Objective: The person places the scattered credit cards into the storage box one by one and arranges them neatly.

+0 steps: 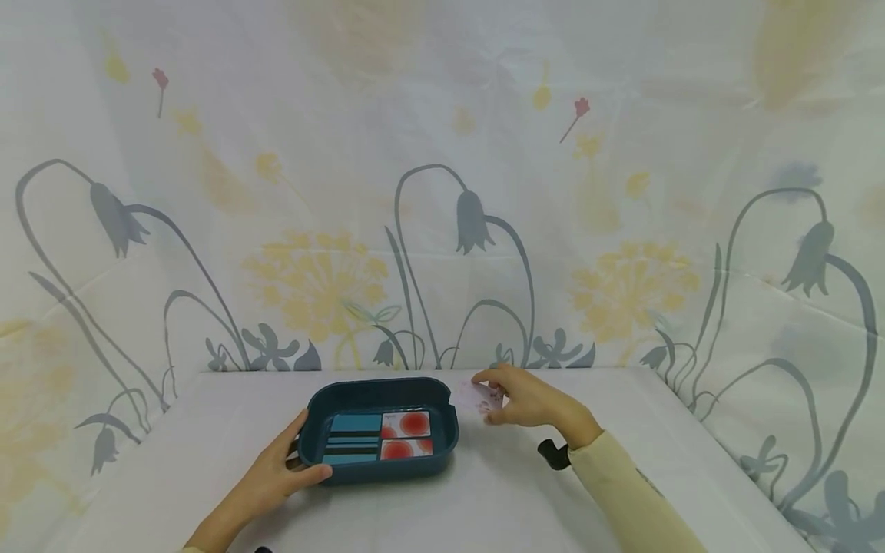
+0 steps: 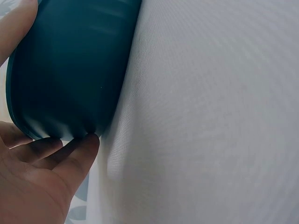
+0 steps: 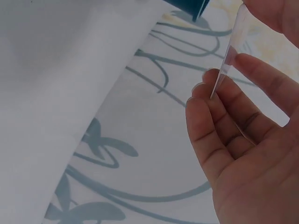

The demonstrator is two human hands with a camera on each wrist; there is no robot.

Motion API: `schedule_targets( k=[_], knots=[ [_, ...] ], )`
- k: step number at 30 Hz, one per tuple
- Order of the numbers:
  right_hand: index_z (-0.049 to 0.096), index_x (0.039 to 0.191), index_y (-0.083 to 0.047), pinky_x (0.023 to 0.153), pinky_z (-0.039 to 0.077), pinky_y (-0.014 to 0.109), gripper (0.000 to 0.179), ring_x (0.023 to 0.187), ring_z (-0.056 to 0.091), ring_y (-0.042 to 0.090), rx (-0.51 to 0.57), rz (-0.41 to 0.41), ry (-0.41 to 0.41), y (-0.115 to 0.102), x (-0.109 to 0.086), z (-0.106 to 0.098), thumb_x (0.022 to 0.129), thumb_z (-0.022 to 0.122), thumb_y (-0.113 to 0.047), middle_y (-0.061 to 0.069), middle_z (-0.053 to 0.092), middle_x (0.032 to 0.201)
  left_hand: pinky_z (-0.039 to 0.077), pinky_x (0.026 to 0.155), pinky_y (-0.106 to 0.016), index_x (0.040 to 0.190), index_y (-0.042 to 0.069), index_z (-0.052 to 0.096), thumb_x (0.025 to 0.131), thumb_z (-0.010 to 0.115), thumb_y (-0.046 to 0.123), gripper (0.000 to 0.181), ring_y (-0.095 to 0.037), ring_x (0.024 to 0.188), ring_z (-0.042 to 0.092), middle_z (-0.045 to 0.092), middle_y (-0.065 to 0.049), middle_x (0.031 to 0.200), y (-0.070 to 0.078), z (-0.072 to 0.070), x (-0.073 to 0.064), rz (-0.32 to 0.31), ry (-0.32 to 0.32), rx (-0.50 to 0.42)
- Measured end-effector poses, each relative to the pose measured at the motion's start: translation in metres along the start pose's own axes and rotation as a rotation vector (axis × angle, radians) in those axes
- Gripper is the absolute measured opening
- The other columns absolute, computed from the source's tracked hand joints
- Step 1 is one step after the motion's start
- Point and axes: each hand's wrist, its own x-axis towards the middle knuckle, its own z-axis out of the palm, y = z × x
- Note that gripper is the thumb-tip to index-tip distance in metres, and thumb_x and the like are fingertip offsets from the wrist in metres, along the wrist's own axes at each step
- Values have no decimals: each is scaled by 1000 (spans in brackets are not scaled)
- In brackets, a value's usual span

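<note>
A dark teal rounded tray [image 1: 387, 471] stands on the white table, its left end gripped by my left hand [image 1: 273, 476]. In the left wrist view, the thumb lies on one side of the tray wall [image 2: 74, 65] and the fingertips press against the other. Just right of the tray, my right hand [image 1: 532, 398] holds a thin, pale card [image 1: 477, 397] with pink flower marks by its edges. The right wrist view shows that card [image 3: 228, 58] nearly edge-on, between thumb and fingers. Inside the tray lie blue-and-black striped pieces [image 1: 353, 425] and two white cards with red circles [image 1: 406, 424].
A white cloth covers the table [image 1: 484, 499]. Behind it hangs a pale curtain [image 1: 442, 115] printed with grey bellflowers and yellow blooms, reaching down to the table's back edge. A black strap piece [image 1: 553, 455] shows at the right wrist.
</note>
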Motion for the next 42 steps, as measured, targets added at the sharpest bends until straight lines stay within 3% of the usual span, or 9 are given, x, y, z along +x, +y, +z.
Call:
schedule_targets(
  k=[6, 12, 19, 26, 35, 42],
  knots=[
    [58, 129, -18, 74, 45, 31, 53, 90, 51, 19, -14, -16, -40, -12, 11, -3, 78, 75, -24, -5, 51, 100, 45, 99, -40, 153, 4, 8, 79, 78, 35, 107, -47, 133, 33, 13, -28, 154, -1, 0, 2, 4, 10, 5],
    [59, 128, -20, 74, 44, 29, 51, 89, 48, 13, -53, -35, -55, -23, 22, -1, 79, 74, -26, -7, 52, 100, 45, 99, -40, 153, 3, 8, 79, 78, 36, 107, -46, 133, 33, 13, -27, 155, -3, 1, 2, 4, 7, 0],
    [59, 129, -19, 75, 46, 30, 52, 92, 51, 18, -53, -34, -83, -35, 31, 3, 79, 73, -25, -5, 53, 101, 46, 99, -40, 153, 2, 9, 79, 78, 35, 107, -46, 133, 34, 13, -27, 154, -5, 2, 1, 3, 2, -11],
    [59, 130, -21, 78, 47, 29, 50, 94, 49, 14, -76, -35, -106, -41, 40, 9, 82, 72, -26, -4, 55, 107, 45, 99, -39, 153, 2, 10, 78, 79, 36, 107, -46, 133, 33, 13, -27, 155, -6, 3, 2, 10, 8, 0],
    [59, 130, -21, 74, 46, 27, 49, 90, 48, 14, -84, -47, -148, -42, 53, 20, 83, 73, -24, -5, 53, 99, 45, 99, -40, 153, 2, 10, 78, 79, 37, 108, -46, 133, 34, 14, -28, 154, -5, 4, 2, 8, 10, 4],
    [60, 128, -20, 78, 47, 28, 48, 91, 47, 14, -82, -37, -160, -48, 63, 22, 82, 73, -22, -4, 54, 104, 46, 98, -40, 153, 2, 10, 79, 78, 36, 107, -47, 132, 34, 15, -28, 154, -5, 1, 2, 26, 15, 16]
  ],
)
